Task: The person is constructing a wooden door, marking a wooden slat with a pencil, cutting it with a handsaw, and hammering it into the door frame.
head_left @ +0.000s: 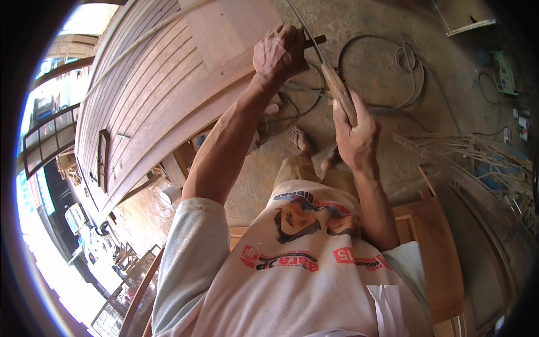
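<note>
My right hand [359, 132] is closed round the wooden handle of a long, thin metal tool [338, 90]. Its narrow shaft runs up and slightly left to the top of the picture; whether it is a file or another tool I cannot tell. Above and to the left, my left hand [279, 53] is a fist on a short dark bar [316, 42], whose end pokes out on the right beside the shaft. Most of that bar is hidden by my fingers. The fist is over the edge of a pale wooden bench top [224, 33].
The planked wooden surface [151, 67] spreads left, with a wooden frame piece [103, 160] on it. A coiled hose [412, 62] lies on the dusty floor. Right are a green tool [505, 73] and a pile of thin sticks [466, 151]. Brown wooden furniture [435, 247] stands behind my right elbow.
</note>
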The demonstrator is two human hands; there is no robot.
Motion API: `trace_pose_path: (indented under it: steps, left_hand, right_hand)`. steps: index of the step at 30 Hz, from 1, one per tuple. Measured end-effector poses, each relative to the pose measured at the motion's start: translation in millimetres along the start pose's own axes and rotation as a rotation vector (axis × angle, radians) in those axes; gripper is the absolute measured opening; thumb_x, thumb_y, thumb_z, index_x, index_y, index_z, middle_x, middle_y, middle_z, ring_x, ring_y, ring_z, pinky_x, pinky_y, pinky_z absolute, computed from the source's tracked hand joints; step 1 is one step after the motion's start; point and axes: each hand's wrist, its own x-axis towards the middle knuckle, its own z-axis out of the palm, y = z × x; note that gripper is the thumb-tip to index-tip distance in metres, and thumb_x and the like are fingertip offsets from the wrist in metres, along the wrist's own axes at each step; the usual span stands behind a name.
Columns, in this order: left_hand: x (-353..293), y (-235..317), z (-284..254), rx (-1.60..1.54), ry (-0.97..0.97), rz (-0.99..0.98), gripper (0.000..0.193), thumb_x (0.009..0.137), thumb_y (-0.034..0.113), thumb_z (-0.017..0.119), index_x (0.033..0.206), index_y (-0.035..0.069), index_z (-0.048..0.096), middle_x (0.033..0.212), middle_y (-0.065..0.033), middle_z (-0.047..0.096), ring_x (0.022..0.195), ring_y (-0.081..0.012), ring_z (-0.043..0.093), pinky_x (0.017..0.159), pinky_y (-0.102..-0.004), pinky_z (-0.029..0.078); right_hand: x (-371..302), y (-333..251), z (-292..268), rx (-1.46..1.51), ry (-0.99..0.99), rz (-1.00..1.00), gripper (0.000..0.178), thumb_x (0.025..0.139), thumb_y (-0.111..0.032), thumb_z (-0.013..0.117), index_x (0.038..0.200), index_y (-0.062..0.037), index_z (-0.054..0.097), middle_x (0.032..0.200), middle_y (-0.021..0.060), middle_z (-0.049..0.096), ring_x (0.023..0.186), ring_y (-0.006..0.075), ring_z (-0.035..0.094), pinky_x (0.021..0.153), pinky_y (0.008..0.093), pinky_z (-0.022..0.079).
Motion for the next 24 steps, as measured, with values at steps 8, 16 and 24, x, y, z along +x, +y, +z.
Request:
trace_pose_path:
  steps: [8, 16, 24]
  left_hand:
    - [-2, -3, 2, 0.002, 0.075, 0.027, 0.029, 0.07, 0.019, 0.075, 0.097, 0.011, 0.064, 0.09, -0.0102, 0.063, 0.091, -0.0357, 0.07, 0.067, -0.0491, 0.06]
    - [-1, -7, 6, 0.015, 0.002, 0.005, 0.029, 0.075, 0.022, 0.079, 0.098, 0.011, 0.064, 0.094, -0.0103, 0.064, 0.099, -0.0366, 0.069, 0.071, -0.0505, 0.059]
    - [-2, 1, 6, 0.05, 0.037, 0.027, 0.027, 0.07, 0.02, 0.076, 0.094, 0.012, 0.067, 0.091, -0.01, 0.063, 0.092, -0.0347, 0.07, 0.072, -0.0485, 0.059]
  right_hand:
    - [-42, -5, -20, 0.003, 0.008, 0.041, 0.04, 0.101, -0.01, 0.071, 0.138, 0.0017, 0.063, 0.103, 0.0235, 0.077, 0.096, 0.0371, 0.078, 0.077, 0.0412, 0.06]
    - [-59, 3, -29, -0.028, 0.026, 0.006, 0.039, 0.1, -0.008, 0.071, 0.138, 0.0017, 0.064, 0.111, 0.0276, 0.075, 0.098, 0.0368, 0.079, 0.079, 0.0407, 0.061]
    - [5, -6, -2, 0.006, -0.012, -0.002, 0.033, 0.102, -0.012, 0.069, 0.133, -0.0012, 0.064, 0.095, 0.026, 0.072, 0.085, 0.0384, 0.077, 0.068, 0.0417, 0.058]
